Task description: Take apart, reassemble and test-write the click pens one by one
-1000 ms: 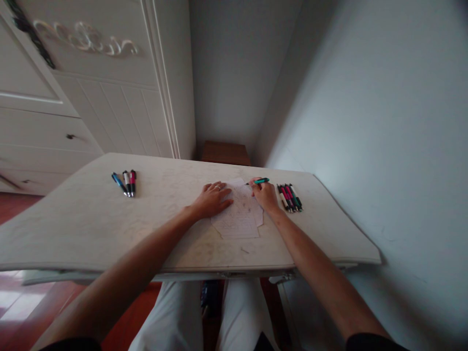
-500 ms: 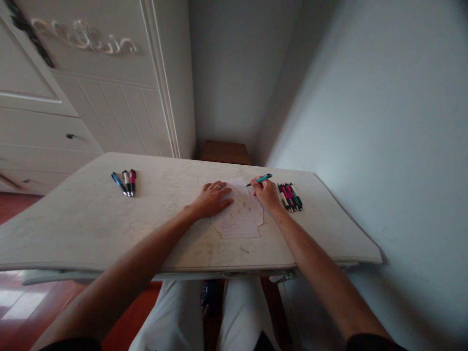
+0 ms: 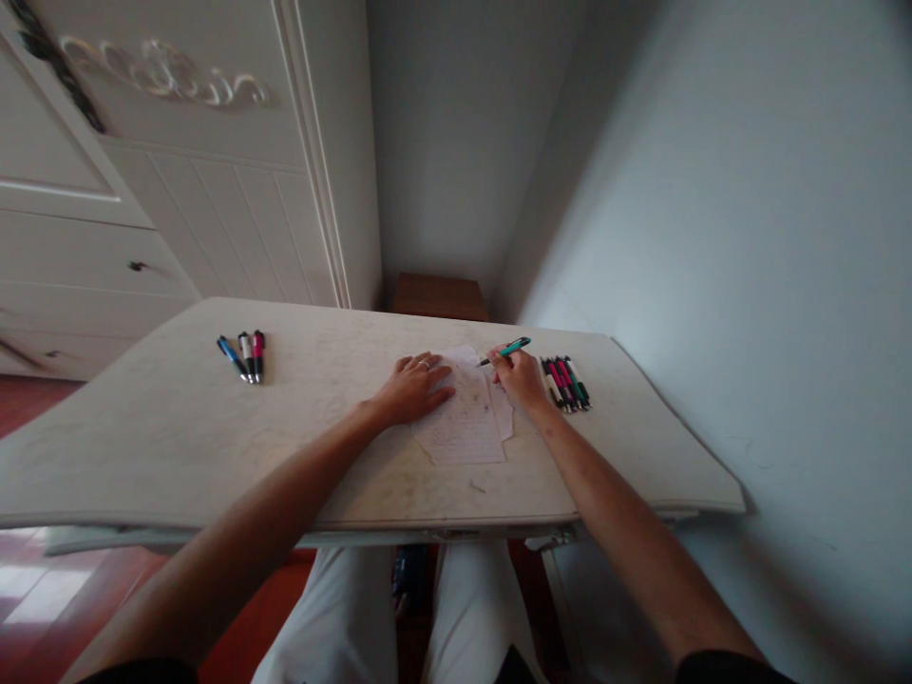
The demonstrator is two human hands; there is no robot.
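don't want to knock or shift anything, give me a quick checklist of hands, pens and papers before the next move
1. Left hand resting on the papers: ok, fingers spread over their left side.
2. Teal pen gripped: ok, in the right hand.
3. Pen tip touching paper: cannot tell, too small.
4. Papers squared up: not ok, one juts out on the right.
5. Three pens on the left away from both hands: ok.
6. Pen row on the right well clear of the right hand: not ok, close beside it.
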